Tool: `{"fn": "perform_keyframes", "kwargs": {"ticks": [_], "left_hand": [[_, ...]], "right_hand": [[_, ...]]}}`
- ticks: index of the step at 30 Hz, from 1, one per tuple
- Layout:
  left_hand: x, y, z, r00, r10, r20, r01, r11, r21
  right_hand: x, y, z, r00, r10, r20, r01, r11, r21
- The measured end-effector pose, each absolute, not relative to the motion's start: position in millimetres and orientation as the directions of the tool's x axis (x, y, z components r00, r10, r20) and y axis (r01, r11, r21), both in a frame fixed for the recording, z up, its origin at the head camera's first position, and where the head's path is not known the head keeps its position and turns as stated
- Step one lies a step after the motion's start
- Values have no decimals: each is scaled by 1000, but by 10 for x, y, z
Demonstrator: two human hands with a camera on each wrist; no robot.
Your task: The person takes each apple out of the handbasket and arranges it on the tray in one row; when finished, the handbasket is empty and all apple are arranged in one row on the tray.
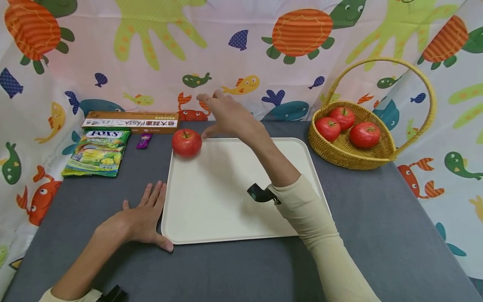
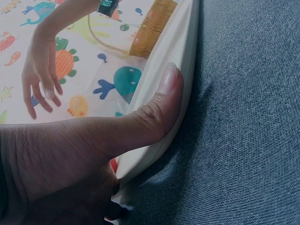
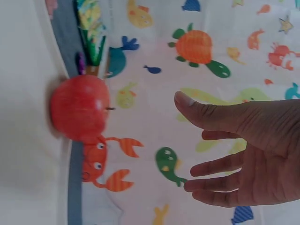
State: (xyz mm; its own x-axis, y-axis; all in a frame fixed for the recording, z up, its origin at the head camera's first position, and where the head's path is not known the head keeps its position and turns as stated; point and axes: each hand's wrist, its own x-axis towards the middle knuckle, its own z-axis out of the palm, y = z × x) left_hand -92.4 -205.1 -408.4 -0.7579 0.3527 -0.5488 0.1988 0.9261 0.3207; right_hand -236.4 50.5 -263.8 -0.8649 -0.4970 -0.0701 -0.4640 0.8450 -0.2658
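Observation:
A red apple (image 1: 186,143) sits at the far left corner of a cream tray (image 1: 226,197). My right hand (image 1: 230,115) is raised above the tray's far edge, just right of the apple; in the right wrist view a gap separates the hand (image 3: 234,154) from the apple (image 3: 80,108), and nothing is in its fingers. My left hand (image 1: 139,222) lies spread at the tray's left side, thumb by the near left corner. In the left wrist view the thumb (image 2: 154,112) extends along the tray's rim (image 2: 180,89).
A yellow wicker basket (image 1: 332,155) with several red apples (image 1: 364,135) stands at the right. At the back left are a long brown pasta box (image 1: 132,121), a green Fox's candy bag (image 1: 98,153) and a small purple packet (image 1: 144,141). A printed cloth (image 1: 226,25) hangs behind.

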Motion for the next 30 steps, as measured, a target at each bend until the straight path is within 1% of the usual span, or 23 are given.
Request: {"fn": "perform_keyframes", "kwargs": {"ticks": [4,12,19,23,27,30], "left_hand": [[-938,-2065,-4127,-761,355,-544,205,926,318],[-942,-2093,-4168,-764,358,-537,201,922,330],[-948,-2119,-4192,-775,364,-516,210,919,333],[-962,-2167,-4234,-786,367,-497,221,918,329],[-960,-2149,-4203,-777,357,-518,213,924,318],[-947,-2114,-4142,-766,363,-531,208,921,329]], "right_hand": [[-2320,628,-2570,-871,-489,-38,-461,842,-279],[-2265,909,-2450,-893,-448,-45,-415,858,-302],[-2268,1277,-2406,-921,-387,-50,-358,889,-284],[-2294,1534,-2426,-921,-390,8,-372,874,-312],[-2315,1873,-2453,-899,-432,71,-431,848,-307],[-2320,2164,-2478,-899,-426,106,-436,843,-314]]}}
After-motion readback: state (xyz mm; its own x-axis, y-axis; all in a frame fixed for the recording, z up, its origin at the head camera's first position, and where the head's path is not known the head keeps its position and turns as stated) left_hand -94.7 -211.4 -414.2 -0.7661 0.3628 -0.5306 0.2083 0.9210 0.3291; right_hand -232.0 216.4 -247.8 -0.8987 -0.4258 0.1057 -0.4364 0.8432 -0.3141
